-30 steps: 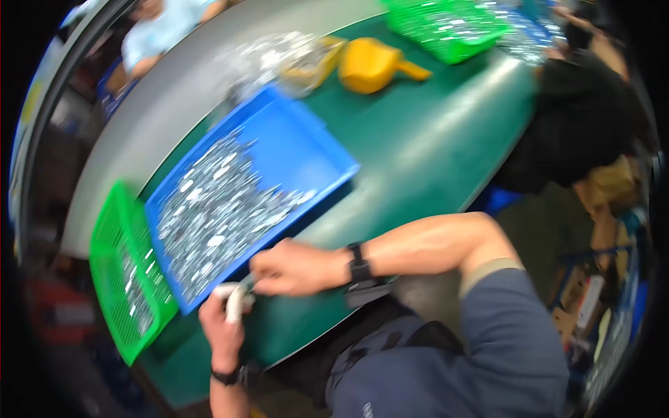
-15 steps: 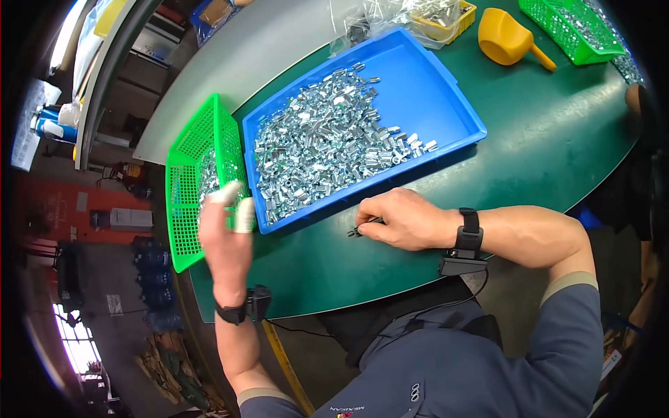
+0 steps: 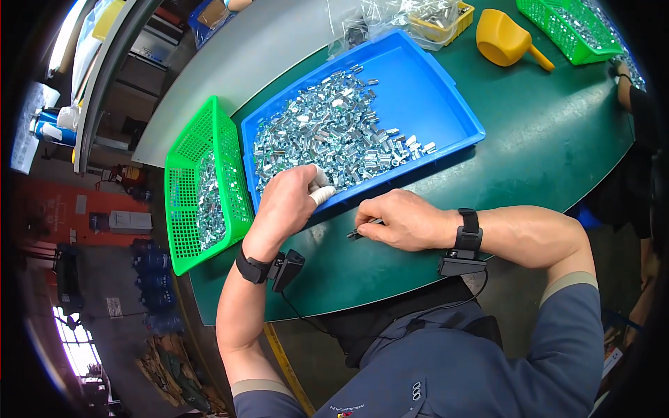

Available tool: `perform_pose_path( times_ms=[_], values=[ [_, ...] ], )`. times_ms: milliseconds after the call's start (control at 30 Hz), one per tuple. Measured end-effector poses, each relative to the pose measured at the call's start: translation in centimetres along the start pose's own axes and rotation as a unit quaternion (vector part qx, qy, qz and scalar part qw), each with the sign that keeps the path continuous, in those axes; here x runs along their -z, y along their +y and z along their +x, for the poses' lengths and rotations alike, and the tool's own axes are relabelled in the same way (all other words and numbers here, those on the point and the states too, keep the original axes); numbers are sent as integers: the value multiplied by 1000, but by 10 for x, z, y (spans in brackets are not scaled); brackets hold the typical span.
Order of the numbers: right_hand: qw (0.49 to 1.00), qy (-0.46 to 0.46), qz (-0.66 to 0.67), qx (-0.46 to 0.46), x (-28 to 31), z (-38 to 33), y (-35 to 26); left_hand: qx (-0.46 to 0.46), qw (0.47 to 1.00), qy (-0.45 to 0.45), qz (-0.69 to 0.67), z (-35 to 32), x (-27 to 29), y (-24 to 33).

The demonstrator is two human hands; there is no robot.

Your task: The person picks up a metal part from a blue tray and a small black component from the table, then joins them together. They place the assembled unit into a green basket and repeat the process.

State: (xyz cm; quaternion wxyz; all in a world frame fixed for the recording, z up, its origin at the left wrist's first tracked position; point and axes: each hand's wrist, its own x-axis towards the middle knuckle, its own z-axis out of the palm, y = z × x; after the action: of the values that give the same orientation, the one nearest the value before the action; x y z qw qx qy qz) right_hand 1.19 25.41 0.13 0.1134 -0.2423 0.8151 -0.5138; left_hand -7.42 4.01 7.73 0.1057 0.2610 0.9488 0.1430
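Reaching into the blue tray (image 3: pixel 446 104) at 11 o'clock, left hand (image 3: pixel 286 205) fingers close on small, stiff, slippery-looking metal nuts (image 3: pixel 327 136); right hand (image 3: pixel 404 219) pinches one by its sides.

Your left hand (image 3: pixel 284 207), white-capped fingertips, curled over near rim of shallow blue plastic rectangular tray (image 3: pixel 446 104), reaching into heap of small shiny silver metal parts (image 3: pixel 327 139). Heap spread across tray's left and middle, far right corner bare. Tray lies skewed on green tabletop. Your right hand (image 3: pixel 404 219) rests on tabletop just in front of tray, fingers pinched on small dark slender metal piece (image 3: pixel 361 230), lying nearly flat, tip pointing left. Hands near each other, not touching.
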Motion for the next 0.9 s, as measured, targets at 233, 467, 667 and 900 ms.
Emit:
perform_pose_path(
  times_ms=[233, 467, 667, 900],
  values=[
    [999, 33, 37, 19, -3, 0, 1, 22, 993, -1, -112, -6, 0, -4],
    [988, 84, 122, 38, -7, 0, 1, 29, 946, 80, -313, -42, -14, -10],
    [982, 86, 161, 48, -9, 1, -2, 39, 906, 95, -410, -69, -38, -10],
    [983, 87, 160, 26, -9, 1, -3, 58, 848, 139, -509, -83, -55, -14]
  ],
)
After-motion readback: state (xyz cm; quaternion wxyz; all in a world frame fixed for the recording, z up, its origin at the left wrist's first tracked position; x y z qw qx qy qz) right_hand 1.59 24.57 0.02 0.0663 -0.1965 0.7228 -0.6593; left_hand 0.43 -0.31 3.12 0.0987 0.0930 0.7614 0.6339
